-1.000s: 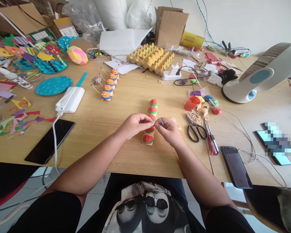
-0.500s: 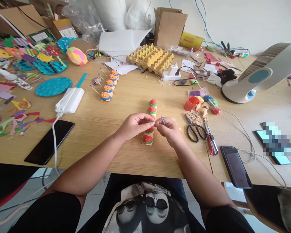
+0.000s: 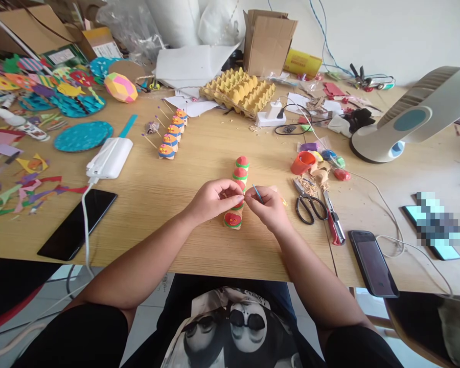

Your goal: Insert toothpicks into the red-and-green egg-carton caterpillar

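Observation:
A strip of egg-carton cups [image 3: 233,220], coloured red and green, lies lengthwise on the table before me; the nearest cup carries small yellow marks. Over its middle my two hands meet, hiding some cups. My left hand [image 3: 217,200] is closed in a pinch, thumb against fingers; whatever lies between the tips is too small to make out. My right hand [image 3: 267,205] has its fingertips close to the left ones and is shut on a thin blue stick [image 3: 257,193], which slants up from its fingers.
An orange-and-blue egg-carton strip [image 3: 172,134] with pins stands farther back left. Scissors [image 3: 309,203], a box cutter [image 3: 333,219], a red cup [image 3: 303,162] and a phone [image 3: 372,262] lie to the right. On the left are a power bank [image 3: 109,157] and a black phone [image 3: 77,225].
The blue stick leans slightly more to the left, and my right fingers have shifted a little. My left hand stays almost in place; the strip has not moved.

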Tool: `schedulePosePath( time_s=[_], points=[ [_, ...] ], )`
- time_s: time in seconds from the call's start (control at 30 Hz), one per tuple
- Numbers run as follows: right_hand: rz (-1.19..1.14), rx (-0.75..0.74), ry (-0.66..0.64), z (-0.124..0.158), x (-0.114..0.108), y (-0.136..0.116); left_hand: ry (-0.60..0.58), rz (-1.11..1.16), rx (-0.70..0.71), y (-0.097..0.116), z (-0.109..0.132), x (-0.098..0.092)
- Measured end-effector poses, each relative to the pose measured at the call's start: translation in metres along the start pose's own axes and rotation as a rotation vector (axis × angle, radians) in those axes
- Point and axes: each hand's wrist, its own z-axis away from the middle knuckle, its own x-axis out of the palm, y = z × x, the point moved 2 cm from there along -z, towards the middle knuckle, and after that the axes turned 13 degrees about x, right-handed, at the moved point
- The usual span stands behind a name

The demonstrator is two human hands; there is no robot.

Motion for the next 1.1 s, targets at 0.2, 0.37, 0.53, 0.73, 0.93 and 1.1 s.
schedulePosePath(
  time_s=[0.2, 0.37, 0.53, 0.73, 0.93, 1.1],
  points=[
    [0.067, 0.026, 0.024, 0.001, 0.002, 0.001, -0.009, 0.011, -0.038, -0.001, 0.000, 0.001],
    [0.085, 0.024, 0.025, 0.001, 0.003, 0.002, 0.007, -0.008, -0.054, -0.004, 0.000, 0.000],
    [0.022, 0.021, 0.040, -0.001, 0.000, 0.003, 0.018, 0.053, -0.061, -0.003, -0.002, -0.001],
    [-0.166, -0.030, 0.137, 0.000, -0.005, 0.003, 0.057, 0.260, -0.157, -0.006, -0.004, -0.002],
    [-0.178, -0.204, 0.121, 0.010, 0.000, -0.005, 0.100, 0.425, -0.294, -0.008, -0.004, -0.001],
    [-0.049, -0.254, 0.133, 0.017, 0.003, -0.007, 0.134, 0.506, -0.347, -0.011, -0.004, -0.002]
  ],
)
